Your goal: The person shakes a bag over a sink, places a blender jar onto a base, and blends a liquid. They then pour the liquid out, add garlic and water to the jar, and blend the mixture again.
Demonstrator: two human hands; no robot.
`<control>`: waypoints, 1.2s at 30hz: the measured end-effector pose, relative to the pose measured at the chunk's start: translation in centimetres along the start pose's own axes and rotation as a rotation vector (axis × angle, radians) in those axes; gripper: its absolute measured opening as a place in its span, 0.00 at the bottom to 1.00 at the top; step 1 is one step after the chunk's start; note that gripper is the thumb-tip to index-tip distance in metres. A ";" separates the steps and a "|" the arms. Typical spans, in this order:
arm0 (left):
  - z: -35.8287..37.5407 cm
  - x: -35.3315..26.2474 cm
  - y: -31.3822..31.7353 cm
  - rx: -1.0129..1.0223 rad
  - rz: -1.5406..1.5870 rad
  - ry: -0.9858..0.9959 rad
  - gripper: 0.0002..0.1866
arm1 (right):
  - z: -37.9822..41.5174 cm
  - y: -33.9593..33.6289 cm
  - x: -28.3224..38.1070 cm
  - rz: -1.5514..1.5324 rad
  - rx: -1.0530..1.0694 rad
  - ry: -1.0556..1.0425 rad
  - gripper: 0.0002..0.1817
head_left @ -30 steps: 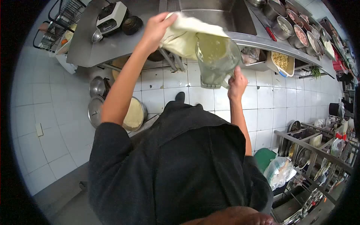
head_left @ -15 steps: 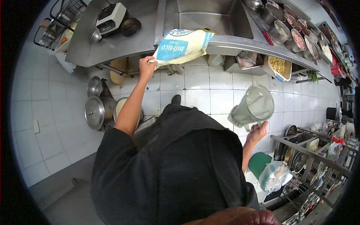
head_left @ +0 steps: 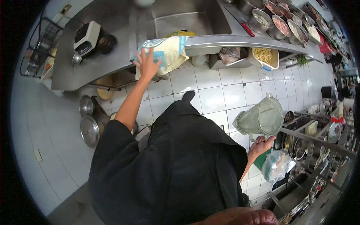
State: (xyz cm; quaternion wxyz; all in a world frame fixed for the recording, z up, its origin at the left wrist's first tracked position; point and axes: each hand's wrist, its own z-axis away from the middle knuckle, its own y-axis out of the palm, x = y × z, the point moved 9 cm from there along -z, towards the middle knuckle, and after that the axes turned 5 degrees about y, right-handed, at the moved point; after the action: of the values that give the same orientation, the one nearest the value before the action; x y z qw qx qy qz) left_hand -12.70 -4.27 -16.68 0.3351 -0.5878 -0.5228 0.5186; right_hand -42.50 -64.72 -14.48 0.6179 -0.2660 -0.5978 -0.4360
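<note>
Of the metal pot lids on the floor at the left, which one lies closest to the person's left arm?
The larger lid, lower on the floor; it sits just beside the black sleeve of the left arm. The smaller lid lies farther up, toward the counter.

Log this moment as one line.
left hand flat on flour bag | bag on counter edge | right hand holds blender jug

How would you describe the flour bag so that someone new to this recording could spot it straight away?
Start at the long steel counter with the sunken sink. On the counter's front edge, just left of the sink, lies the flour bag, with the left hand spread flat against it. It is the only soft cream paper sack with a blue label; everything around it is metal pots, pans and tubs.
</note>
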 end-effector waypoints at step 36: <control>8.4 -44.8 19.6 0.583 1.686 -1.072 0.36 | -19.9 29.7 -15.1 0.852 1.291 0.640 0.25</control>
State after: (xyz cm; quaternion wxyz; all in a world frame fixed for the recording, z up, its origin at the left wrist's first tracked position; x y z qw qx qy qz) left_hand -11.73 -53.07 -25.44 -0.2833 -0.3512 0.1228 0.8839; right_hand -5.56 -64.12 -26.33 0.9006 0.0737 -0.3743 0.2084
